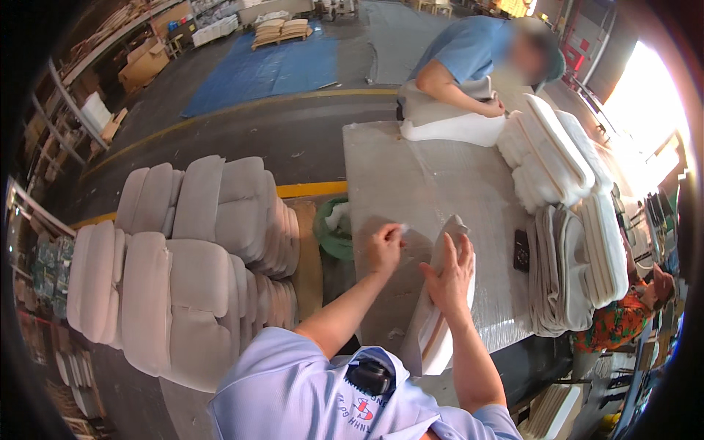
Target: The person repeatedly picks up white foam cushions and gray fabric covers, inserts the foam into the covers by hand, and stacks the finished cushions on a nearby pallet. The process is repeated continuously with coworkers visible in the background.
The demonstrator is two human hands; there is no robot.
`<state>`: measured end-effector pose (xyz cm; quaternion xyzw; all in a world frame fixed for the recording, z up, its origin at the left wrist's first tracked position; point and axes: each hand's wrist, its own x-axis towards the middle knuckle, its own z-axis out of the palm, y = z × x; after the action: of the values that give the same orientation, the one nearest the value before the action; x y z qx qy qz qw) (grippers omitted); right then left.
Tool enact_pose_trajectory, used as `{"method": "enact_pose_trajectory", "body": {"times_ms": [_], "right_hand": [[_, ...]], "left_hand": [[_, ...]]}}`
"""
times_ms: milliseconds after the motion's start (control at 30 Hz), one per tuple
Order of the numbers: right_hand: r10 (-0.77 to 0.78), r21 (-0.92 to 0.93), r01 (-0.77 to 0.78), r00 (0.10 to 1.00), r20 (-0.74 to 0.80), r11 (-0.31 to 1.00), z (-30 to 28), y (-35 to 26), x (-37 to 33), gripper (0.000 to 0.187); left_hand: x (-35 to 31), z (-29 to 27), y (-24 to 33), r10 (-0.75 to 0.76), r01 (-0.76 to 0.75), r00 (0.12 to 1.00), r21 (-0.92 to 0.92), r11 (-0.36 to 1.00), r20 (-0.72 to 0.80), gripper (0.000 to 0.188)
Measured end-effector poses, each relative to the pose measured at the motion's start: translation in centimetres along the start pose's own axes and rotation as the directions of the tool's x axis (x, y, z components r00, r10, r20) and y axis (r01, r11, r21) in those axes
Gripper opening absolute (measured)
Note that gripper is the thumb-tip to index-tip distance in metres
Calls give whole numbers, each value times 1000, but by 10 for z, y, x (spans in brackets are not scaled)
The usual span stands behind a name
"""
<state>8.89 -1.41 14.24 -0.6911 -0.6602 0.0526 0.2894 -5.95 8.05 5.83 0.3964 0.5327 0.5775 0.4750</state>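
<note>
A long cushion [438, 345] with white padding and a light grey cover stands on edge before me, from the table's near edge toward its middle. My right hand [449, 282] rests on its upper part, fingers stretched and thumb spread. To the left of the cushion my left hand [386, 249] is raised over the table [381, 161], its fingers pinched together. A tiny whitish bit shows at those fingertips, too small to name. The grey table top looks wrapped in clear film.
Stacked grey cushions [198, 279] stand at left, beside a green bag [334, 238] with white scraps. White padded pieces [546, 158], folded grey covers [554, 271] and a black phone [521, 251] lie at right. Across the table a co-worker [469, 55] bends over a white piece [455, 130].
</note>
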Motion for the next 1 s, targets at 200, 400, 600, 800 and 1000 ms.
{"method": "enact_pose_trajectory", "body": {"times_ms": [200, 400, 600, 800, 1000], "right_hand": [[14, -7, -14, 999, 33, 1000, 1, 6, -1, 75], [105, -2, -105, 991, 82, 995, 7, -9, 4, 70], [165, 53, -176, 972, 167, 983, 14, -21, 14, 70], [233, 52, -247, 954, 189, 968, 23, -18, 14, 68], [215, 83, -228, 966, 141, 970, 22, -5, 20, 64]], "left_hand": [[53, -129, -77, -119, 187, 966, 303, 934, -229, 13], [139, -159, -96, 22, 191, 959, 703, 685, -282, 19], [219, -127, -151, -436, 445, 887, 29, 895, -151, 40], [219, -88, -211, -600, 51, 776, 928, 370, 196, 49], [208, -85, -188, -644, -261, 697, 948, 183, 316, 41]]}}
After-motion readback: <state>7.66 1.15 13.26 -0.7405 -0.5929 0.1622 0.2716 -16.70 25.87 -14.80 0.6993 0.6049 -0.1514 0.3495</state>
